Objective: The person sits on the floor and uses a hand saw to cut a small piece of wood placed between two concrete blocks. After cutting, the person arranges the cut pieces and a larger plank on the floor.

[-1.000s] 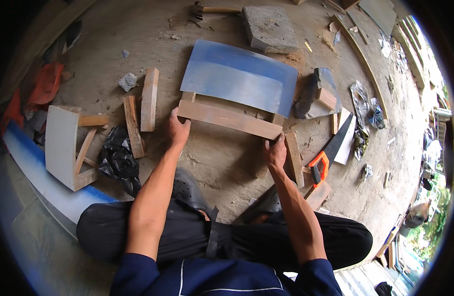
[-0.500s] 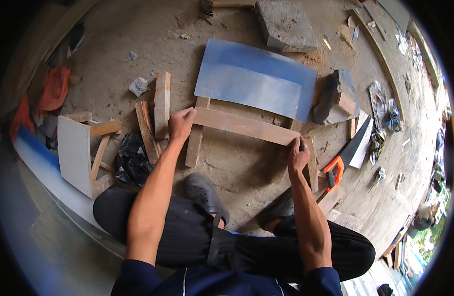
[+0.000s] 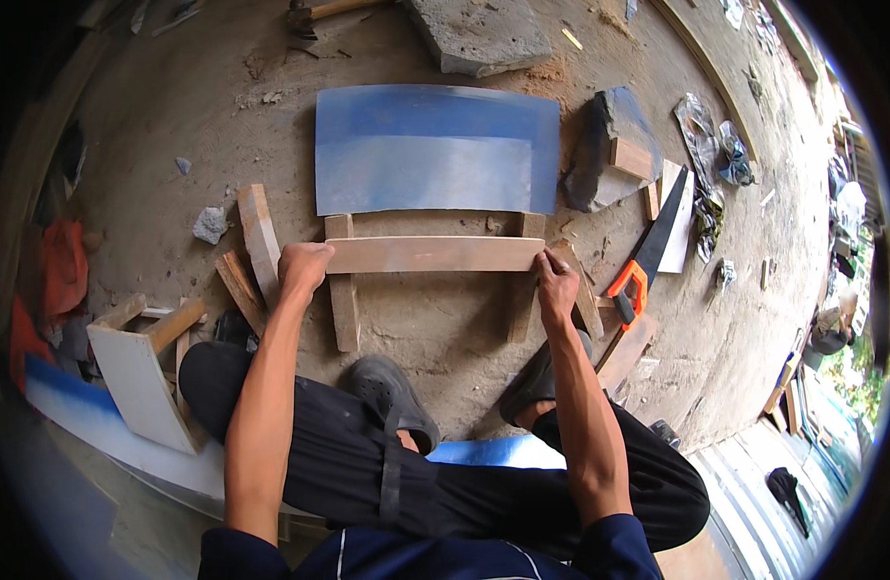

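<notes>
Both hands, left (image 3: 303, 266) and right (image 3: 555, 283), grip the wooden crosspiece (image 3: 433, 254); fingertips seemingly hidden beneath its ends.

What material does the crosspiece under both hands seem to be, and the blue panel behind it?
The crosspiece looks like bare, unpainted wood: pale tan with faint lengthwise grain. The blue panel seems a thin sheet, perhaps laminate or painted board; its smooth face shows a soft sheen, so the core is unclear.

Dusty concrete floor (image 3: 445, 338) carries wooden slats (image 3: 344, 290) beneath the fingers, a blue-grey panel (image 3: 435, 145) beyond them, an orange-handled handsaw (image 3: 648, 256) right of them, and wood offcuts (image 3: 257, 242) left.
</notes>
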### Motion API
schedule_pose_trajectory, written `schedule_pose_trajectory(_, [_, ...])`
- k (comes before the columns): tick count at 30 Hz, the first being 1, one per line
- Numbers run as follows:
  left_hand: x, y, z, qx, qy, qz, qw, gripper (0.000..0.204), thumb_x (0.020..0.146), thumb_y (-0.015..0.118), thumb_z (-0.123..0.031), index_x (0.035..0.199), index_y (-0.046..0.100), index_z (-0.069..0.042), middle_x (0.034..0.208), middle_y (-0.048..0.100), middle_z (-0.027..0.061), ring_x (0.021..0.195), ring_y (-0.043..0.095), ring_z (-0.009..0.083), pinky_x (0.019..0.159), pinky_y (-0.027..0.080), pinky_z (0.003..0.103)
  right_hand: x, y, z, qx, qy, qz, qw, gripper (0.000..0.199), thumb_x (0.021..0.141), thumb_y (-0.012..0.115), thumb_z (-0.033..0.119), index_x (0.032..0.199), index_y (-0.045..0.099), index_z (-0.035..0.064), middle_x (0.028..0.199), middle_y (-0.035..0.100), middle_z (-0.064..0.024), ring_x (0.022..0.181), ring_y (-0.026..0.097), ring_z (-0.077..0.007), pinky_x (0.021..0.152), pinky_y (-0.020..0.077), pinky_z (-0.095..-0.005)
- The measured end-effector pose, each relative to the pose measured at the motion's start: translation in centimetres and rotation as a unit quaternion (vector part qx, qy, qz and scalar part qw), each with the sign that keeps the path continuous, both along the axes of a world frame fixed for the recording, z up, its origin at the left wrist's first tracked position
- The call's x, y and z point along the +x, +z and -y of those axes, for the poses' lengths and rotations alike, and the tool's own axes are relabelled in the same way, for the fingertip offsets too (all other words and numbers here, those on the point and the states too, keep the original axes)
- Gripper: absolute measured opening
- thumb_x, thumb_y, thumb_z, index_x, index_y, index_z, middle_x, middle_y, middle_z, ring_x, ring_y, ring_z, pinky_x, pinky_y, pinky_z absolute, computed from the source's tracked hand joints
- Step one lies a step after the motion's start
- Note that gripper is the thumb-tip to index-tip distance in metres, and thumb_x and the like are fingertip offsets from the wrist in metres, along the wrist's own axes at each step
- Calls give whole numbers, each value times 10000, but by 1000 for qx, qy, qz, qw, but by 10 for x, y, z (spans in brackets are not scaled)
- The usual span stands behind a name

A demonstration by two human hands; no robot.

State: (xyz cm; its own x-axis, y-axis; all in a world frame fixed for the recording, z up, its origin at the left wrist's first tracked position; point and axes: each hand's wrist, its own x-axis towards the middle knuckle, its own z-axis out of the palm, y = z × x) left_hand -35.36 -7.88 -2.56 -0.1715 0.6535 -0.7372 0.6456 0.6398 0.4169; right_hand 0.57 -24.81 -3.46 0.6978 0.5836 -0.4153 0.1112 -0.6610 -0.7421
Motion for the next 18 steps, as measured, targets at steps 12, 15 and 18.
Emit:
schedule_pose_trajectory(12, [22,13,12,88,-26,-81,992,457,816,618,-443,874,686,5,848,681,195,827,655,328,749,492,394,-15,12,-14,-32,-61,79,994,430,919,584,364,1081,641,-30,960,677,-150,850,629,-221,784,485,-327])
schedule_pose_trajectory(15, [29,26,14,151,61,-5,987,370,832,641,-353,779,621,12,793,656,139,770,625,247,725,475,357,-27,28,-8,81,-207,-41,974,398,920,582,394,985,582,2,861,623,-95,777,562,-146,699,472,-270])
schedule_pose_trajectory(18, [23,33,12,179,156,160,958,139,811,659,-104,761,572,-8,859,638,72,858,601,157,756,443,274,-25,22,2,218,-304,-101,922,185,905,554,213,943,574,34,839,589,-40,715,534,-109,633,464,-255])
